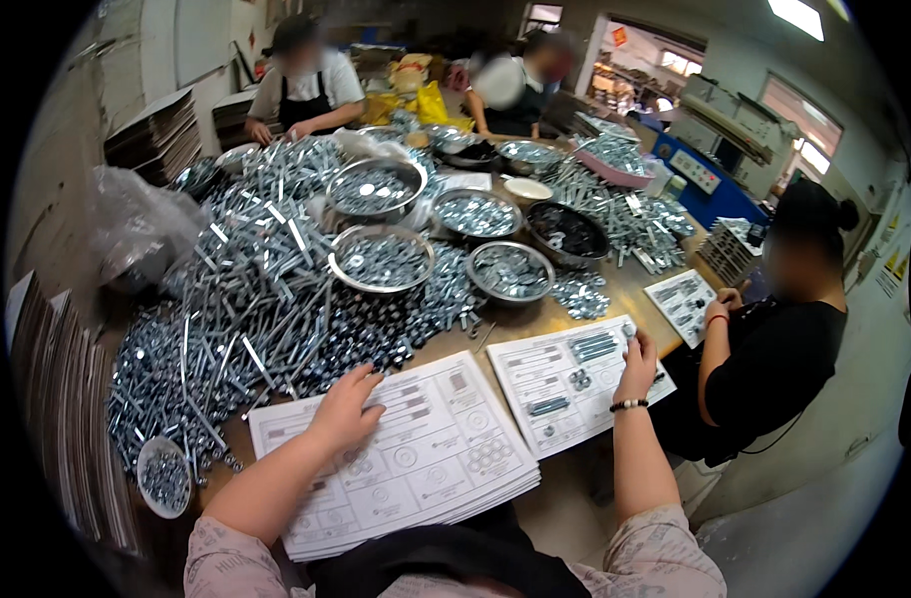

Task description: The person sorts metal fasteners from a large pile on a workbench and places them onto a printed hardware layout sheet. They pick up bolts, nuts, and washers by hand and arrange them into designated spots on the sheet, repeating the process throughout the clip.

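Note:
My left hand (346, 409) lies over a thick stack of printed sheets (446, 399), its fingers apart at the far edge, beside a heap of dark nuts (361, 344). Nothing shows in it. Over a second printed sheet (520, 374) on the right, my right hand (637, 367) has its fingers bent together; a small pale or shiny bit shows at the tips, too small to name. On that sheet lie a row of long bolts (595, 346), a few nuts (579, 380) and a group of shorter bolts (549, 406).
A big mound of loose bolts (266, 239) covers the table's left. Steel bowls of washers (510, 271) and a black bowl (567, 231) stand in the middle. A co-worker (784, 329) sits close at right; two other people work across the table. Cardboard stacks (57, 399) line the left.

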A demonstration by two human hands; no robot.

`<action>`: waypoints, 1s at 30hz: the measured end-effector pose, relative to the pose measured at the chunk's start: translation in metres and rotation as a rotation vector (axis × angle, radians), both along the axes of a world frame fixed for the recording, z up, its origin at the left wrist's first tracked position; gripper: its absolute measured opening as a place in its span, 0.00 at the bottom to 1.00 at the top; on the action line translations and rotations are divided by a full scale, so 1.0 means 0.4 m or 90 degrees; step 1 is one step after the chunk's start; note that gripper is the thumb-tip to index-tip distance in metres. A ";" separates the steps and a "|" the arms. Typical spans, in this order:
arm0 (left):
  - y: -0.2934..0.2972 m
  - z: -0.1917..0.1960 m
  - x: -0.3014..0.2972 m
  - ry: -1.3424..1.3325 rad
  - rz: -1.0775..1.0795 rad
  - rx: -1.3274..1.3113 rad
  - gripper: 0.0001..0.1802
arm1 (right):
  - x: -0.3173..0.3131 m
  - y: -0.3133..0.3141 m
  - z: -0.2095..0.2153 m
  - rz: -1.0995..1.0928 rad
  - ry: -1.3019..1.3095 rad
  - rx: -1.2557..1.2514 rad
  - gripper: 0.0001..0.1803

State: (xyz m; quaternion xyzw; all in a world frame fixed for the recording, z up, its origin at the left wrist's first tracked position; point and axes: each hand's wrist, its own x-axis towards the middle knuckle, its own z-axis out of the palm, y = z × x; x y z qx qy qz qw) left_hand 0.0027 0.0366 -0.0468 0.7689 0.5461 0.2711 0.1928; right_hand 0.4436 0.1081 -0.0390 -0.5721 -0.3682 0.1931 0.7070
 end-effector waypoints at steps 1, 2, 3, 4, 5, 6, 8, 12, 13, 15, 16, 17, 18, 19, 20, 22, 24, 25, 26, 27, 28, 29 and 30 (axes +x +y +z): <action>-0.018 -0.004 -0.024 0.044 0.001 0.016 0.28 | -0.035 0.022 0.002 0.044 0.017 0.013 0.16; -0.036 -0.010 -0.047 0.088 0.000 0.032 0.28 | -0.070 0.050 -0.009 0.077 -0.004 0.008 0.16; -0.049 -0.014 -0.064 0.130 -0.005 0.049 0.28 | -0.105 0.079 -0.017 0.108 -0.025 0.005 0.15; -0.060 -0.022 -0.077 0.136 -0.004 0.032 0.29 | -0.150 0.103 -0.020 0.156 -0.050 -0.006 0.14; -0.071 -0.031 -0.086 0.172 -0.002 0.027 0.29 | -0.198 0.120 -0.028 0.182 -0.090 -0.023 0.12; -0.083 -0.038 -0.094 0.210 0.002 0.020 0.29 | -0.250 0.139 -0.025 0.259 -0.117 -0.022 0.11; -0.083 -0.049 -0.094 0.233 -0.004 0.012 0.30 | -0.314 0.178 -0.046 0.338 -0.196 0.012 0.10; -0.088 -0.052 -0.094 0.220 0.012 0.010 0.30 | -0.413 0.232 -0.016 0.377 -0.373 -0.105 0.11; -0.086 -0.052 -0.093 0.221 0.010 0.013 0.30 | -0.413 0.261 -0.022 0.354 -0.469 -0.104 0.11; -0.083 -0.049 -0.090 0.223 0.008 0.019 0.29 | -0.413 0.314 -0.029 0.364 -0.594 -0.097 0.12; -0.082 -0.048 -0.087 0.220 0.008 0.023 0.29 | -0.423 0.326 -0.014 0.387 -0.612 -0.144 0.12; -0.081 -0.047 -0.086 0.217 0.007 0.023 0.29 | -0.423 0.362 -0.034 0.389 -0.647 -0.210 0.15; -0.082 -0.046 -0.087 0.217 0.009 0.022 0.29 | -0.443 0.374 -0.028 0.381 -0.676 -0.242 0.17; -0.083 -0.045 -0.088 0.216 0.010 0.021 0.29 | -0.466 0.384 -0.023 0.372 -0.704 -0.274 0.19; -0.082 -0.045 -0.088 0.217 0.011 0.020 0.29 | -0.480 0.402 -0.029 0.380 -0.739 -0.289 0.22; -0.083 -0.045 -0.090 0.219 0.014 0.017 0.29 | -0.525 0.405 -0.016 0.370 -0.810 -0.296 0.26; -0.083 -0.041 -0.087 0.211 0.013 0.019 0.29 | -0.551 0.410 -0.022 0.381 -0.881 -0.260 0.28; -0.082 -0.040 -0.087 0.207 0.012 0.020 0.29 | -0.561 0.411 -0.026 0.383 -0.898 -0.275 0.28; -0.082 -0.040 -0.086 0.210 0.013 0.024 0.29 | -0.570 0.410 -0.029 0.385 -0.914 -0.290 0.27; -0.083 -0.041 -0.086 0.211 0.016 0.029 0.29 | -0.578 0.408 -0.033 0.389 -0.932 -0.305 0.27; -0.084 -0.041 -0.087 0.213 0.018 0.033 0.29 | -0.582 0.402 -0.044 0.365 -0.941 -0.268 0.24; -0.084 -0.043 -0.089 0.214 0.019 0.031 0.30 | -0.585 0.398 -0.047 0.366 -0.938 -0.266 0.23; -0.083 -0.046 -0.089 0.214 0.018 0.030 0.30 | -0.583 0.391 -0.042 0.365 -0.937 -0.265 0.22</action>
